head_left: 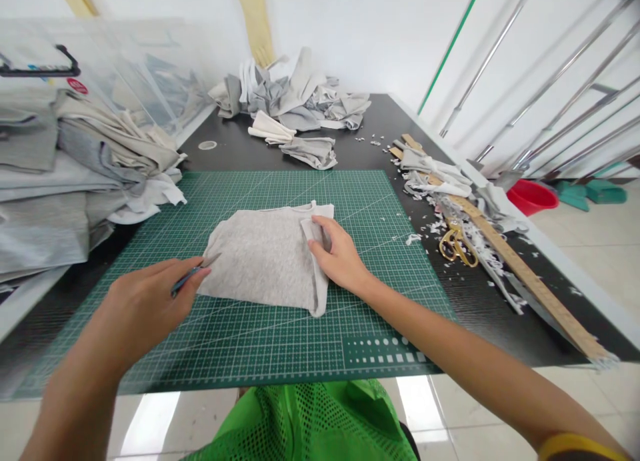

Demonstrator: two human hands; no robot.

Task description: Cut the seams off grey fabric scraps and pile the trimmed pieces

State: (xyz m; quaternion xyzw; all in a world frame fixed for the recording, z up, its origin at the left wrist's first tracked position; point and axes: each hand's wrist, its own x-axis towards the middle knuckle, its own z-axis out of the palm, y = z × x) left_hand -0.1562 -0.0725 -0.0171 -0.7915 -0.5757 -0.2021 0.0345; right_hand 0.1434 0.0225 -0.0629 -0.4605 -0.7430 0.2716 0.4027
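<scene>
On a green cutting mat (380, 327), a folded piece of grey knit cloth (265, 261) lies near the middle, with one edge turned over beneath the right hand (340, 254). That hand is flat and partly open, its fingers pressing down on the fold without pinching it. The left hand (145, 314) is closed around a slim blue-handled knife (191, 277), with the pale blade at the cloth's left edge, either touching it or just beside it.

Knit stretches and creeps, so light pressure from the right hand could let the layers shift, and the blade could then snag or cut crooked. The blade also points across the cloth toward the right hand, so a sudden slip could reach those fingers.

Beyond the mat on the right, gold scissors (457, 244) and a wooden ruler (540, 294) lie among white scraps (435, 227). Grey offcuts (295, 91) are heaped farther ahead.
</scene>
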